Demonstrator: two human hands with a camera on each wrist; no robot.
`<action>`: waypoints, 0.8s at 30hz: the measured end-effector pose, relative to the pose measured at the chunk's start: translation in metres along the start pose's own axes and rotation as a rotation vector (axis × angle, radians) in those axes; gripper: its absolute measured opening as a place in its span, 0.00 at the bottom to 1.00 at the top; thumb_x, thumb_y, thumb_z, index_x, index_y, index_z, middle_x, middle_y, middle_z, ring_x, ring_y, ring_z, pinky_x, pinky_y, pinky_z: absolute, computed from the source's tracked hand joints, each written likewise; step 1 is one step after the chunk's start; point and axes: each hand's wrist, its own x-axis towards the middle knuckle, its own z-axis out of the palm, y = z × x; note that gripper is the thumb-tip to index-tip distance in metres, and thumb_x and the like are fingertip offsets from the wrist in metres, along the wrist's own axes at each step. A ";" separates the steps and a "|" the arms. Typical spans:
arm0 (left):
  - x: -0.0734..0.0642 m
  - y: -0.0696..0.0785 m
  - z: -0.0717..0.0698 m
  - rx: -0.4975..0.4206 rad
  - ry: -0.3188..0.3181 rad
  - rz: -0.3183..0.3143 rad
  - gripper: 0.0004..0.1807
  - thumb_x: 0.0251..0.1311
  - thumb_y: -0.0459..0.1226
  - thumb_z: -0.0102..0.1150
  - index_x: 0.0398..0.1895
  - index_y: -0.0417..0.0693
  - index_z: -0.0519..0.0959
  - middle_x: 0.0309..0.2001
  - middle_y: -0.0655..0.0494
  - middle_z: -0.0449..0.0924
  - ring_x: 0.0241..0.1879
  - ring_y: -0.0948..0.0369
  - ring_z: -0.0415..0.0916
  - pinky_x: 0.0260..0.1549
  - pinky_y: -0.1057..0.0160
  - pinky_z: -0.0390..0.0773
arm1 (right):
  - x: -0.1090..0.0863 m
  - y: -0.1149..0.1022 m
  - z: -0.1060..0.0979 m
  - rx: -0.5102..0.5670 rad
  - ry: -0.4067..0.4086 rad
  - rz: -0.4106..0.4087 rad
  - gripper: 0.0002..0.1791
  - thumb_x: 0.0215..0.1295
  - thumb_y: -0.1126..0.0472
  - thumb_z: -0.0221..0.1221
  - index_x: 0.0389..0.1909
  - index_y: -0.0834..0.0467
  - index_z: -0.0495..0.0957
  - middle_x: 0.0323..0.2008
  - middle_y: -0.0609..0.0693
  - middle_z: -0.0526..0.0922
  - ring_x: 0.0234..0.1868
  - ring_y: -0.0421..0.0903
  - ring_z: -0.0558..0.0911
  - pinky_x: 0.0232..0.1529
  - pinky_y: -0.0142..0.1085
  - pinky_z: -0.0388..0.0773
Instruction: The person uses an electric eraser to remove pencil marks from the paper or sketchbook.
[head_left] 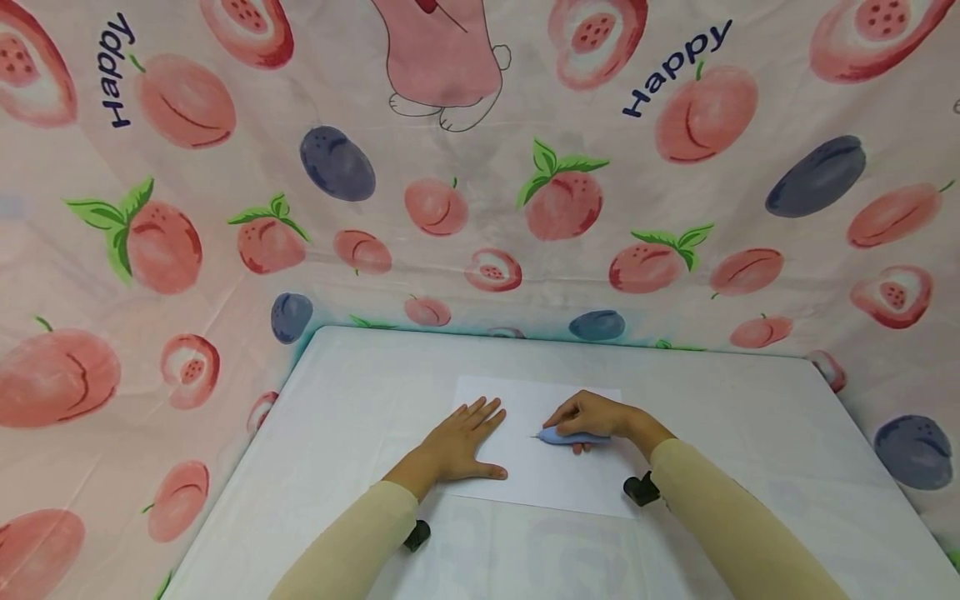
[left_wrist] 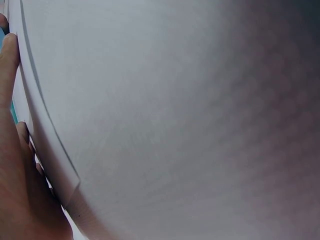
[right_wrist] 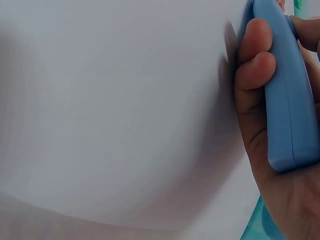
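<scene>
A sheet of white paper [head_left: 551, 483] lies on the white table. My left hand [head_left: 459, 443] rests on the left part of the sheet, fingers straight and spread, thumb held out to the side. Over the right part, my right hand [head_left: 592, 415] grips a chunky light-blue pen-shaped tool [head_left: 573, 437] whose thin tip points left toward the other hand. In the right wrist view, fingers curl round the tool's smooth blue body [right_wrist: 290, 110] and its blunt rear end sits near the palm. Whether the tip touches the paper I cannot tell.
The white cloth-covered table [head_left: 360, 400] reaches back to a fruit-printed curtain [head_left: 480, 208], which also hangs at both sides. Dark wrist devices show below the left sleeve [head_left: 360, 533] and the right sleeve [head_left: 727, 517].
</scene>
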 end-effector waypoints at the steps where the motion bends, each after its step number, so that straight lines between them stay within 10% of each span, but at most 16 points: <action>1: 0.000 0.000 0.000 -0.001 0.001 0.001 0.56 0.55 0.74 0.46 0.80 0.55 0.46 0.80 0.59 0.38 0.79 0.56 0.36 0.76 0.54 0.45 | 0.000 0.000 0.000 -0.001 0.001 0.001 0.14 0.69 0.64 0.58 0.51 0.63 0.83 0.46 0.55 0.85 0.19 0.41 0.79 0.23 0.29 0.77; 24: -0.001 -0.001 0.001 -0.011 0.005 0.004 0.56 0.56 0.74 0.47 0.80 0.55 0.46 0.80 0.58 0.38 0.79 0.56 0.36 0.76 0.54 0.44 | 0.003 0.004 0.000 0.020 -0.006 0.013 0.13 0.68 0.64 0.59 0.51 0.61 0.84 0.46 0.53 0.85 0.19 0.40 0.79 0.24 0.29 0.77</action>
